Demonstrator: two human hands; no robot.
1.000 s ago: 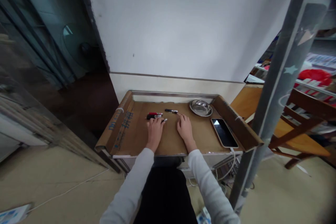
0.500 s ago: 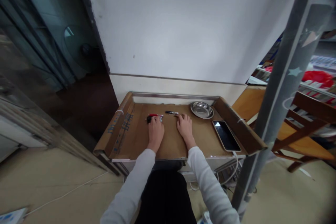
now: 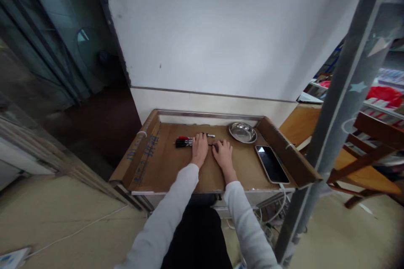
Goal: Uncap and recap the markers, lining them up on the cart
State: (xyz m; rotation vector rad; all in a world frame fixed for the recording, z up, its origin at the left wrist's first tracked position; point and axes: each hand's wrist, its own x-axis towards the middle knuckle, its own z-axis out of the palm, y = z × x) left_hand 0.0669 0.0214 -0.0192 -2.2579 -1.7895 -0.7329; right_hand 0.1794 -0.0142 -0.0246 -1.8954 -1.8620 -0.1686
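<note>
Several pens with black and red parts (image 3: 183,143) lie side by side at the left middle of the cardboard-covered table (image 3: 172,172). My left hand (image 3: 200,148) is just right of them, its fingers over the near side of a black pen (image 3: 209,135); what the fingertips hold, if anything, is hidden. My right hand (image 3: 223,154) rests on the cardboard beside it, fingers bent, with a thin dark item at its fingertips that is too small to name. The two hands are close but apart.
A round metal dish (image 3: 243,132) stands at the back right. A phone (image 3: 272,164) with a white cable lies at the right. Cardboard side walls (image 3: 288,151) edge the table, a grey pole (image 3: 336,109) rises at its right, and a wooden chair (image 3: 362,164) stands beyond.
My left hand has moved right, away from the group of pens to the black pen. My right hand has shifted only slightly.
</note>
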